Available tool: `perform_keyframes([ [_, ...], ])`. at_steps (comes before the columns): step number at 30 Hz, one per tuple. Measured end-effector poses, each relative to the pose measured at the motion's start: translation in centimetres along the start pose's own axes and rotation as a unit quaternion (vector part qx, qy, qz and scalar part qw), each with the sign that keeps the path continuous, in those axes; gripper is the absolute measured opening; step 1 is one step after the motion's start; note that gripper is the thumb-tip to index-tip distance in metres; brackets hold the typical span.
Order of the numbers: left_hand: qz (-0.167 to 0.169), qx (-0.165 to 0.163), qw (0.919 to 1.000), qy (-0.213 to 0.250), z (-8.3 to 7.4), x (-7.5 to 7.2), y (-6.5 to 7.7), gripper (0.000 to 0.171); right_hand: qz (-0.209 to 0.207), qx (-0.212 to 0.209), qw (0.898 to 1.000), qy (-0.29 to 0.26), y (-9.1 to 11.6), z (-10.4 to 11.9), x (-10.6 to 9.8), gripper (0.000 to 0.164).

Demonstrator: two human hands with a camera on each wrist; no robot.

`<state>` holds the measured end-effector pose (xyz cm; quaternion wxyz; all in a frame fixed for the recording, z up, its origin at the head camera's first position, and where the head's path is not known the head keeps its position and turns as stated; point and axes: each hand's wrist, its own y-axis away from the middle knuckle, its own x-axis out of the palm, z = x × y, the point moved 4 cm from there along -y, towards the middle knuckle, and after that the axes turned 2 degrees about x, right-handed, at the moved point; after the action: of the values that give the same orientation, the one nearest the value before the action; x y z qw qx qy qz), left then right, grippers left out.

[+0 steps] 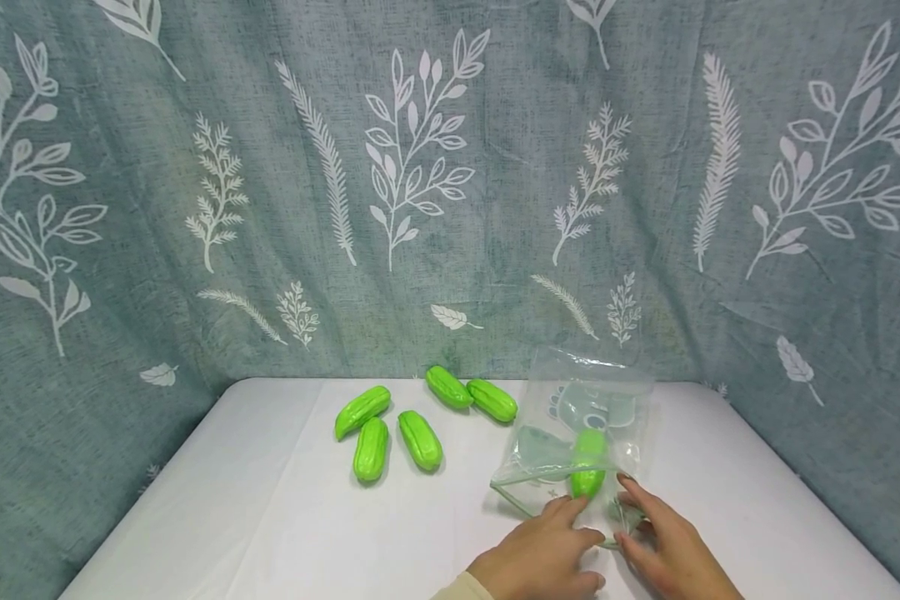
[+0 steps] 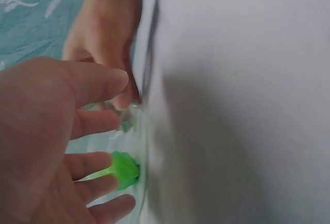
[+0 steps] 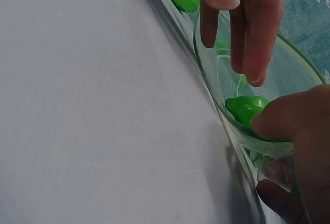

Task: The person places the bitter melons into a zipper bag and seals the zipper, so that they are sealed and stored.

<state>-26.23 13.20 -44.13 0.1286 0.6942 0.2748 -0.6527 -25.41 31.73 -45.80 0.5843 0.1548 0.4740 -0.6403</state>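
A transparent zip bag (image 1: 528, 479) with a green-edged mouth and pale printed shapes lies at the table's right, mouth facing the person. Inside it, near the opening, is a bright green ridged toy cucumber (image 1: 588, 467). The left hand (image 1: 543, 550) reaches to the bag's mouth with fingers loosely extended, fingertips right at the cucumber's near end. In the left wrist view nothing sits between that hand's thumb and fingers. At the mouth's right side, the right hand (image 1: 667, 542) grips the bag's edge between thumb and fingers. The right wrist view shows the mouth (image 3: 252, 131) gaping.
Several similar green cucumbers lie outside the bag: one pair (image 1: 471, 396) at the back middle and a loose group (image 1: 371, 450) left of it. The table (image 1: 285, 517) has a white cover. A blue-green leaf-print curtain (image 1: 450, 208) hangs behind and at both sides.
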Motion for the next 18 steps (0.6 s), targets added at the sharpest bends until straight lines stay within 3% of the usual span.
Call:
perform_keyframes([
  [12, -0.065, 0.015, 0.9968, 0.045, 1.4, -1.7, 2.8, 0.034, 0.014, 0.017, 1.0, 0.004, -0.2, 0.1, 0.0, 0.076],
  [18, -0.122, -0.015, 0.9891, 0.082, 2.8, -2.9, 4.9, 0.028, 0.006, 0.008, 1.0, 0.011, -0.1, 0.3, 0.0, 0.076],
])
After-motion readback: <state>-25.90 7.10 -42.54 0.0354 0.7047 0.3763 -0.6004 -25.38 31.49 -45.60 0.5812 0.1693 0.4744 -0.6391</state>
